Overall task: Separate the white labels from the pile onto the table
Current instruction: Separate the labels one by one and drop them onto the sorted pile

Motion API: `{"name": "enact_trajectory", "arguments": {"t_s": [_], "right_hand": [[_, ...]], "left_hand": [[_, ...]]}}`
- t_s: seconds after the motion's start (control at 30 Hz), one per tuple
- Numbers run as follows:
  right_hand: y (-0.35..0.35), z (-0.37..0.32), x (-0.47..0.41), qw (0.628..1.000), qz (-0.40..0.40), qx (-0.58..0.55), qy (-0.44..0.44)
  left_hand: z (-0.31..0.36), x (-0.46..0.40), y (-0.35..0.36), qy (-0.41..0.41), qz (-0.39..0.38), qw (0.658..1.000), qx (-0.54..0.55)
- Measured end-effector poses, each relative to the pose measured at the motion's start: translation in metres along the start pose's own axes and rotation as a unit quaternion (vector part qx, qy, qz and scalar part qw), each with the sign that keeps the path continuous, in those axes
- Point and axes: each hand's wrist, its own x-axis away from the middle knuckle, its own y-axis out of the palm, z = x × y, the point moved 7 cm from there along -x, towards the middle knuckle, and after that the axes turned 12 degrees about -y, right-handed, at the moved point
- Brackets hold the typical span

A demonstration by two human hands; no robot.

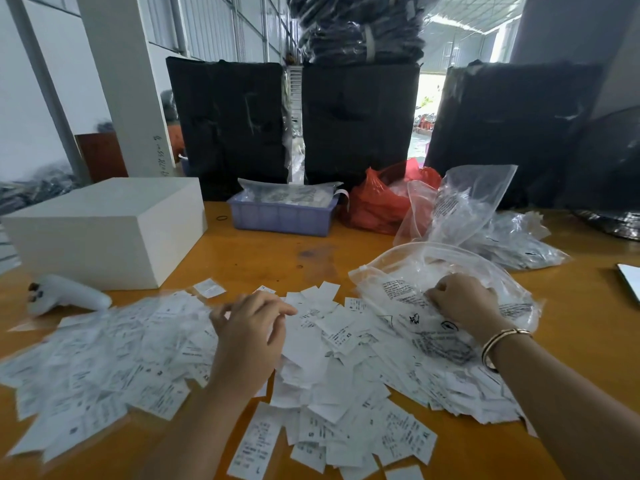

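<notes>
White labels (332, 375) heaped on table (263, 251), left hand (247, 336) spread loosely above them, right hand (462, 301) clenching clear bag (446, 306)

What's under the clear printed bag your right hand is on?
White labels from the pile run under the near edge of the clear bag, which the right hand grips. How many lie beneath is hidden by print and glare.

Daylit warehouse, white pillar (121, 81), orange table (270, 251)
</notes>
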Motion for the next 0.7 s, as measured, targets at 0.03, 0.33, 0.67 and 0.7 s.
{"name": "enact_trajectory", "arguments": {"t_s": [0.03,0.33,0.67,0.7], "right_hand": [[-0.002,-0.001,0.000,1.000,0.001,0.014,-0.005],[-0.001,-0.004,-0.002,0.999,-0.022,0.004,-0.032],[0.010,-0.001,-0.012,0.992,-0.095,-0.068,-0.037],[0.009,0.001,-0.013,0.993,-0.093,-0.059,-0.034]], "left_hand": [[0.002,0.001,0.001,0.009,-0.008,1.000,0.007],[0.005,0.003,0.006,-0.004,-0.052,0.998,0.019],[0.002,0.005,0.010,-0.014,-0.072,0.997,0.030],[0.002,0.005,0.011,-0.015,-0.074,0.997,0.029]]}}
